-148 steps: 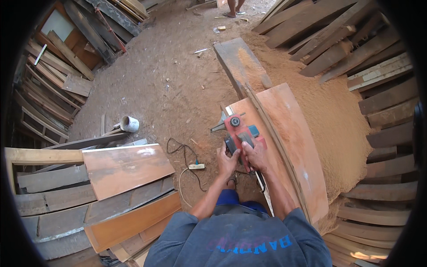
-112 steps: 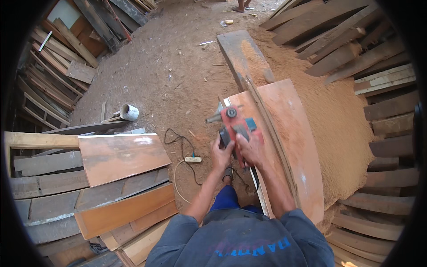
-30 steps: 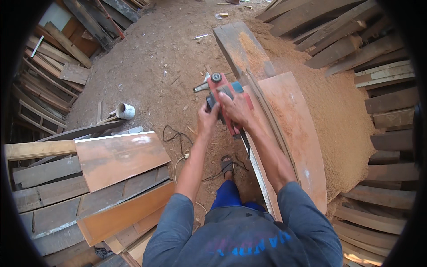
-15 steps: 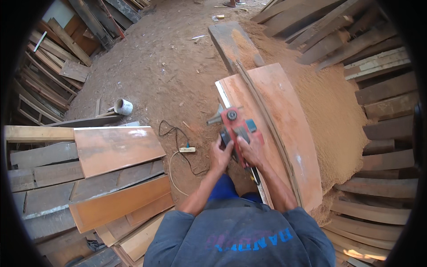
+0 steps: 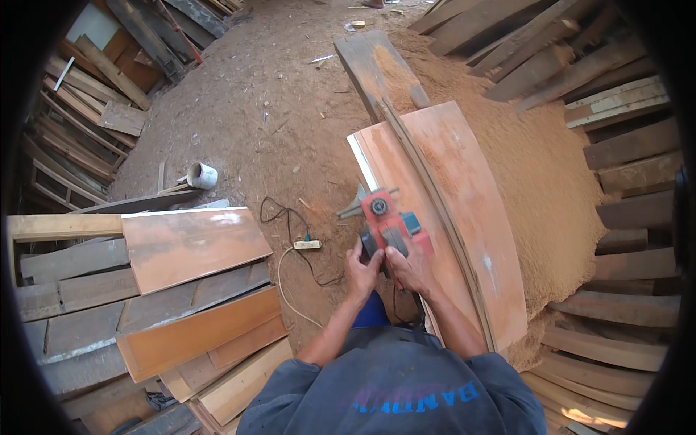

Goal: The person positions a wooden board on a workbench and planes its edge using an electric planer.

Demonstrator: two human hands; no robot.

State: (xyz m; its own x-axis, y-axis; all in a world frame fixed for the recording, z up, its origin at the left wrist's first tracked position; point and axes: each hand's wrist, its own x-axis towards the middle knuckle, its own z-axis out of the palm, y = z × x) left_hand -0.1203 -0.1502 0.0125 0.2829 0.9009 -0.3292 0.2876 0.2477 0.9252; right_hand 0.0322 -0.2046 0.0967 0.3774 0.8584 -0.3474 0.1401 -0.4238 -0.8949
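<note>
A red electric planer with a black knob and a teal part rests on the left edge of a wide reddish-brown wooden panel. My left hand is closed round the dark part on the planer's left side. My right hand grips the dark handle at its near end. The planer's underside is hidden from above. Ahead of it shows the panel's pale edge. A long narrow wood strip lies lengthwise over the panel, to the right of the planer.
A thick plank stretches beyond the panel's far end. Sawdust is heaped on the right, beside stacked boards. On the left, another panel lies over planks. A power strip with cords and a white bucket are on the ground.
The planer has shifted slightly toward me along the panel's edge. Both hands keep their hold on it, and my torso leans a little differently.
</note>
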